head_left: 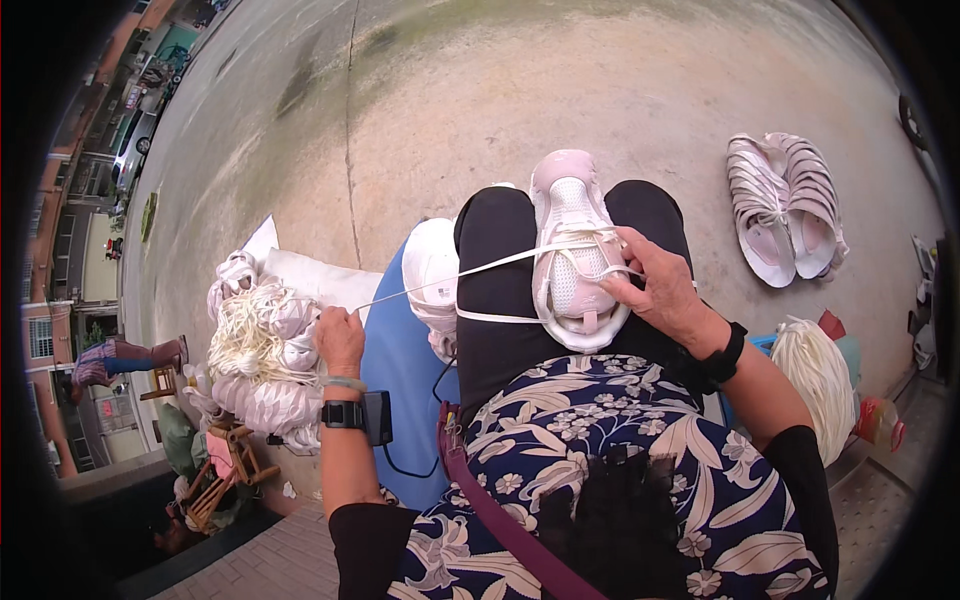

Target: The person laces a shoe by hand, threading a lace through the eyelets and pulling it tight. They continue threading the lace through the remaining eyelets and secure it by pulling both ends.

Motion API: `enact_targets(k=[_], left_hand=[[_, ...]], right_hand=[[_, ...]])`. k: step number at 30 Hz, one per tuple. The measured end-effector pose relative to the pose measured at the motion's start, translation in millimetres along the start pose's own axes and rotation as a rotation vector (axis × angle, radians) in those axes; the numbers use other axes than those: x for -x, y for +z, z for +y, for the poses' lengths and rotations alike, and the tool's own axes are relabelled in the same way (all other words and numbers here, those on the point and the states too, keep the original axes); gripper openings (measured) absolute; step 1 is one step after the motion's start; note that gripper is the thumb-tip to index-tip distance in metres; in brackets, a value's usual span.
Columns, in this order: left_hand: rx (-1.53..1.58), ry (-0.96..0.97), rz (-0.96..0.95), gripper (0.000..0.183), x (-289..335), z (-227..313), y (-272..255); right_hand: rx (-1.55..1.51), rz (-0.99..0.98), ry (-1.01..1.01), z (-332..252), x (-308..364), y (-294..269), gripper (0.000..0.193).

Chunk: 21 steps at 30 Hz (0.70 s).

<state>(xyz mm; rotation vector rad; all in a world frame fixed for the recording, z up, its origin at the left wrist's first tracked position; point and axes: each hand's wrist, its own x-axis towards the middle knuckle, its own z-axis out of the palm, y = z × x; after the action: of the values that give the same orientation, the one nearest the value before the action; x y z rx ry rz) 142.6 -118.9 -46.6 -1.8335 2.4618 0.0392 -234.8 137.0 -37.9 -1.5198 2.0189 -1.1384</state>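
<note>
A pink and white shoe upper rests on my lap between my thighs, its rounded toe pointing away from me. A white shoelace is threaded across its throat. One end of the lace runs taut to the left, where my left hand is closed on it. A second strand of lace hangs loose across my left thigh. My right hand grips the right edge of the shoe upper with thumb and fingers, close to the lacing. What lies under those fingers is partly hidden.
Left, a pile of shoe uppers holds a tangle of cream laces. Another white upper lies on a blue surface beside my left thigh. Nested uppers sit on the concrete at right, and a lace bundle hangs by my right elbow.
</note>
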Motion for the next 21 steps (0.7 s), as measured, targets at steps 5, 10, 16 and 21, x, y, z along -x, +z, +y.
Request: enact_targets(k=[5, 10, 16, 21], left_hand=[[0.487, 0.489, 0.204, 0.026, 15, 96, 3], [0.638, 0.817, 0.163, 0.022, 22, 197, -21], [0.585, 0.885, 0.167, 0.014, 25, 236, -30], [0.551, 0.837, 0.038, 0.016, 25, 240, -31]], right_hand=[[-0.415, 0.056, 0.333, 13, -11, -7, 0.035], [-0.355, -0.023, 0.386, 29, -26, -7, 0.026], [-0.014, 0.060, 0.066, 32, -32, 0, 0.013], [-0.875, -0.230, 0.426, 38, -43, -21, 0.014]])
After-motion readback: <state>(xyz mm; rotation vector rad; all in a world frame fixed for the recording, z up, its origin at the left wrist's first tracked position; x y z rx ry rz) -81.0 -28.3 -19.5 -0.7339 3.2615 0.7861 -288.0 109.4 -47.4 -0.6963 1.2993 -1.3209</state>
